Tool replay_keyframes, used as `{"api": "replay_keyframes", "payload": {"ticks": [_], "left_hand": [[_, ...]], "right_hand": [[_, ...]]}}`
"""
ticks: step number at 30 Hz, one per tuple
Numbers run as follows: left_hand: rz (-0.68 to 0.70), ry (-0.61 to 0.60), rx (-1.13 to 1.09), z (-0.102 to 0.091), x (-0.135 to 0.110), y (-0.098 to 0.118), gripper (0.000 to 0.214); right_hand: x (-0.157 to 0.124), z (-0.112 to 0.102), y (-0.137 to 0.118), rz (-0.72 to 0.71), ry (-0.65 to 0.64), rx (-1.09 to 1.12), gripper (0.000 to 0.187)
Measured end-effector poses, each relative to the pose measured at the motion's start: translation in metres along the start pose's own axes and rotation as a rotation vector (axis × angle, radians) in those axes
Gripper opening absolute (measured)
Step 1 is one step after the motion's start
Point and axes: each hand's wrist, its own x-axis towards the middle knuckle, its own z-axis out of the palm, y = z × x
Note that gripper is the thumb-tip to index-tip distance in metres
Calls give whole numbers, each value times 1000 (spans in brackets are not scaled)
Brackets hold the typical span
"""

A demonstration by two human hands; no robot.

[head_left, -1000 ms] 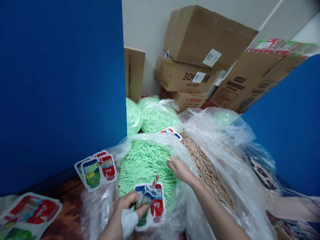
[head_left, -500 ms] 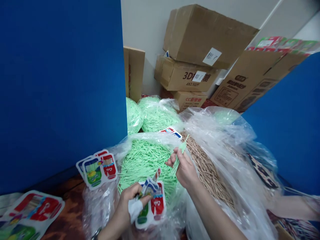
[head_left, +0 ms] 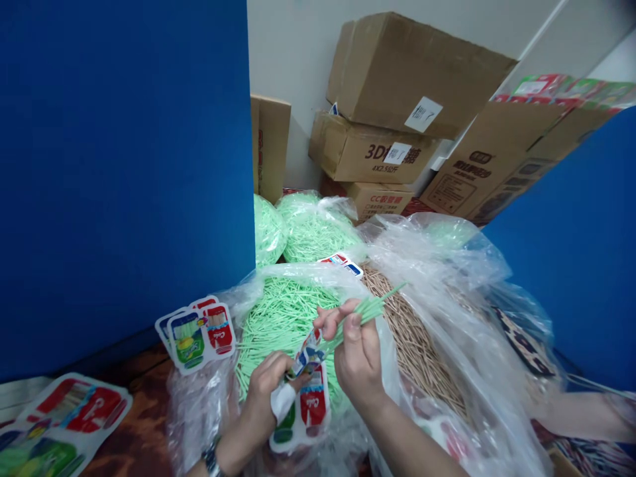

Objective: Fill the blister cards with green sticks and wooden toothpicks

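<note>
Several green sticks pinched as small bundle in right hand, which is closed around mid-length. Lower ends sit at mouth of printed pouch. Left hand clamped on pouch's upper edge, above clear bag heaped with same sticks. Judgement: sticks light, thin, stiff, prone to fan out or snap (mid-length pinch keeps them aligned). Pouch limp, slick film; best held beside mouth.

Glossy printed plastic pouch in the left hand, thin matt green sticks pinched by the right hand, crinkled clear plastic bags shining over tan wood-like sticks, and matt brown corrugated cardboard boxes with white paper labels
</note>
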Motion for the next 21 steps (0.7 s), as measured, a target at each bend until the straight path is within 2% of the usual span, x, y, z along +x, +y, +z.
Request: {"api": "replay_keyframes", "payload": {"ticks": [8,15,18,21], "left_hand": [[29,32,6,-4,6,11,15],[37,74,17,-4,12,18,16],[86,101,-4,-5,14,17,15],[119,95,2,-7,15,17,13]], "right_hand": [[-5,3,9,0,17,-241,23],[-23,2,21,24,2,-398,26],[-28,-4,25,-17,-62,-471,24],[-24,-17,23,-51,-204,-556,32]]}}
